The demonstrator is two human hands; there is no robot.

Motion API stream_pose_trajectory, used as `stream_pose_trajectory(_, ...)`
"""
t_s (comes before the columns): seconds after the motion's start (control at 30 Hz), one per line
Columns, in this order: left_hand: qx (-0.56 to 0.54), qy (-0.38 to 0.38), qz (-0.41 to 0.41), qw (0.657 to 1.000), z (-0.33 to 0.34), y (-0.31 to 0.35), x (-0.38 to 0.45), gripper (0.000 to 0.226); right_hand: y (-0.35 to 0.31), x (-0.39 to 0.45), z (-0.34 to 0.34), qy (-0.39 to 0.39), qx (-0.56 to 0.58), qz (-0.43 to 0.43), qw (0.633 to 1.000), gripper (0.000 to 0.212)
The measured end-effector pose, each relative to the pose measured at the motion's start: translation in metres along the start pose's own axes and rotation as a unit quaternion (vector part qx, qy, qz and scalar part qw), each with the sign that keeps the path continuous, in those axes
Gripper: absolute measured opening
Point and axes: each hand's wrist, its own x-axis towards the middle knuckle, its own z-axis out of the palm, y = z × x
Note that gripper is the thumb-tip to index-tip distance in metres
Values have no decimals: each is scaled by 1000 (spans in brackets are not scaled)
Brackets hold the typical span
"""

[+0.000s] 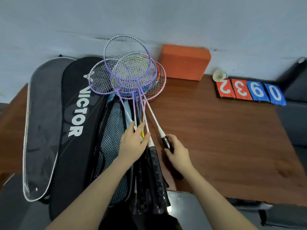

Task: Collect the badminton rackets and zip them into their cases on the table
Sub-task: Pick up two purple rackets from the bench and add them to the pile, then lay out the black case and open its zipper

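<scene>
Several badminton rackets lie fanned out on the brown table, their purple, pink and blue heads overlapping near the wall. My left hand rests with straight fingers on the bunched shafts and black handles. My right hand grips the black handle of the rightmost white-shafted racket, apart from the bunch. To the left lie a black VICTOR case, a grey clear-fronted case and a mesh-sided case under the handles.
An orange foam block stands against the wall behind the racket heads. A shuttlecock and a row of number cards lie at the table's far right. A dark seat edge borders the right side.
</scene>
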Motion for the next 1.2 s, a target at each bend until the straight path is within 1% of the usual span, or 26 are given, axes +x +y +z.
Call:
stream_pose_trajectory(0.07, 6, -3, 8, 1000, 0, -3, 2, 52, -4, 3, -1, 12, -32, 11, 999, 47)
stream_pose_trajectory(0.2, 54, -19, 42, 997, -5, -10, 10, 56, -18, 8, -8, 30, -51, 28, 998, 41)
stream_pose_trajectory(0.27, 69, -26, 62, 995, -11, -14, 11, 59, -27, 11, -11, 59, -60, 16, 996, 39)
stream_pose_trajectory(0.33, 67, -23, 99, 993, -19, -19, 10, 60, -39, 11, -15, 91, -54, -7, 994, 37)
stream_pose_trajectory(0.4, 66, -8, 125, 990, -28, -29, 7, 54, -57, 11, -17, 103, -44, -52, 992, 32)
stream_pose_trajectory(0.53, 57, 43, 94, 993, -58, -65, 1, 48, -102, 17, 2, 84, -31, -141, 986, 25)
stream_pose_trajectory(0.63, 59, 62, 57, 995, -90, -110, 0, 46, -140, 29, 36, 53, -13, -179, 982, 25)
stream_pose_trajectory(0.7, 56, 74, 25, 995, -113, -148, 0, 41, -168, 38, 67, 26, -11, -187, 982, 25)
stream_pose_trajectory(0.77, 62, 82, -6, 995, -135, -189, 1, 31, -197, 46, 101, 20, 3, -179, 984, 25)
stream_pose_trajectory(0.8, 66, 80, -22, 994, -147, -209, 2, 30, -212, 50, 119, 15, 11, -171, 985, 25)
stream_pose_trajectory(0.93, 85, 44, -71, 993, -184, -274, 8, 37, -263, 65, 186, -8, 19, -140, 990, 28)
stream_pose_trajectory(1.0, 76, 22, -94, 992, -193, -297, 10, 40, -278, 73, 211, 10, -34, -98, 995, 36)
stream_pose_trajectory(1.07, 44, 3, -100, 994, -194, -309, 13, 42, -285, 77, 229, 54, -113, -39, 991, 43)
stream_pose_trajectory(1.13, 26, -20, -74, 997, -190, -311, 18, 44, -285, 79, 239, 75, -166, 23, 983, 47)
stream_pose_trajectory(1.2, 13, -45, -42, 998, -180, -306, 22, 48, -282, 79, 242, 60, -194, 51, 978, 48)
